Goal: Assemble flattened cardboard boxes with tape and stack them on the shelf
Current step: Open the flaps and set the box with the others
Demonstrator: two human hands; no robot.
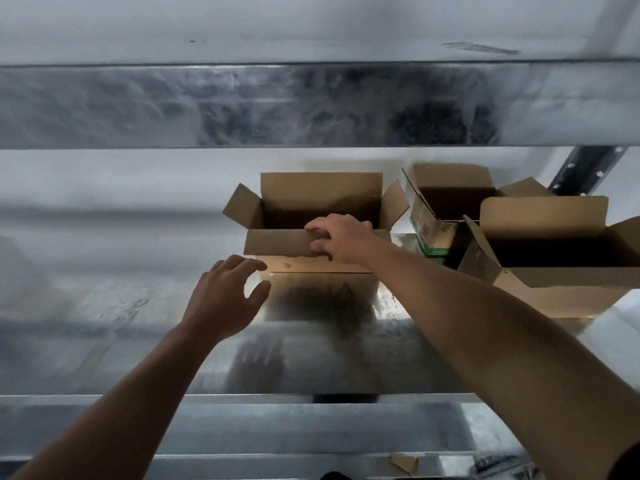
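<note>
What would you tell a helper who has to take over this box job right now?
Right hand: grips the near flap of the middle box, fingers curled over its edge.
Left hand: open, holding nothing, hovering by that box's front left corner.
Things: the middle box sits on the metal shelf, top flaps open. To its right on the shelf are a green-printed box and a plain box, both open on top.
Done: three put-together boxes are on the shelf.
Left: probably let go of the middle box once it sits well, then build more. The taped bottoms cannot be seen.
</note>
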